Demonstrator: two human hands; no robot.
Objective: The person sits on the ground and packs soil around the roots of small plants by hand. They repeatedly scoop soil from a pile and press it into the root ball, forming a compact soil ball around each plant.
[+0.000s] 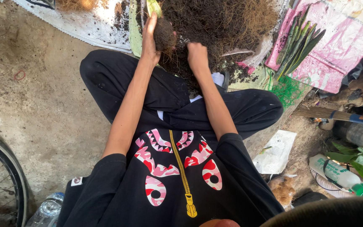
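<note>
I sit cross-legged on the ground in black clothes. My left hand (149, 38) grips a plant's dark root ball (164, 35), with a green leaf (153, 6) sticking up past the fingers. My right hand (197, 56) is closed just to the right of it, fingers down in the heap of dark soil and brown fibre (223, 21) in front of my knees. Whether the right hand holds soil is hidden by its back. The two hands are a short gap apart.
A bundle of long green leaves (298, 42) lies on a pink sheet (337, 50) at right. A broom handle (337, 114), green netting (288, 88), a white bottle (337, 173) and a plastic bottle (47, 210) lie around. A bicycle wheel (5, 168) curves at lower left.
</note>
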